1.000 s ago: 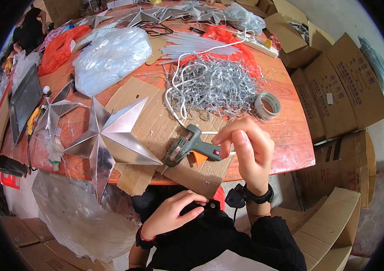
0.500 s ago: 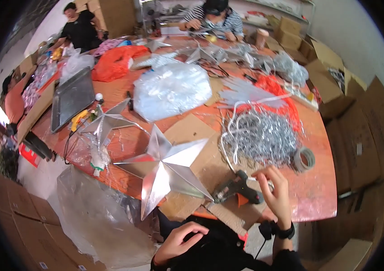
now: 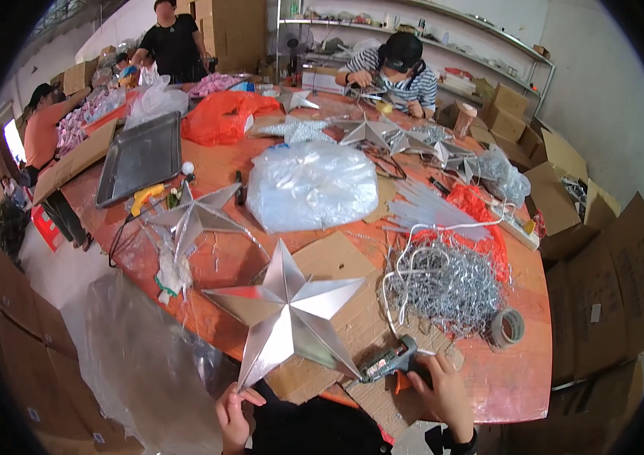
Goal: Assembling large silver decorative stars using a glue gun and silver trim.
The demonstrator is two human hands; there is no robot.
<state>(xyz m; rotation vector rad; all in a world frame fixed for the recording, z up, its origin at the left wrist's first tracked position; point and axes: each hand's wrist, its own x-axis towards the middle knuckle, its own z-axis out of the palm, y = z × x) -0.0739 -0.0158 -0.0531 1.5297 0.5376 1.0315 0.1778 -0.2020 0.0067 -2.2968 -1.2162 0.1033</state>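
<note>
Right hand (image 3: 443,390): your grip is closed round the handle of the glue gun (image 3: 390,362), low on the near edge of the worktop (image 3: 523,383). Gun lies w/ nozzle aimed left, toward the big silver star (image 3: 288,309); its long axis runs roughly left-right, tilted a bit up to the right. Star sits just left of the gun, on cardboard (image 3: 337,262), one lower point reaching down near the nozzle, almost touching, can't tell if it does.

Left hand (image 3: 232,413): fingers curled at the tip of the star's lowest point, which hangs past the worktop edge; looks like a light pinch, but whether it truly clamps the tip I can't tell. So left hand steadies the star from below-left, right hand w/ gun is nearer the star's right lower point.

Head view, rest of it: tangle of silver wire (image 3: 443,284) just beyond the gun, tape roll (image 3: 507,327) to its right. Clear plastic bag (image 3: 310,186) mid-worktop, smaller star (image 3: 193,216) to the left of it, metal tray (image 3: 140,155) further back-left, orange bag (image 3: 219,117) behind. Another person in a striped top (image 3: 397,76) works at the far side; two more stand far left. Cardboard boxes (image 3: 617,273) stacked on your right.
</note>
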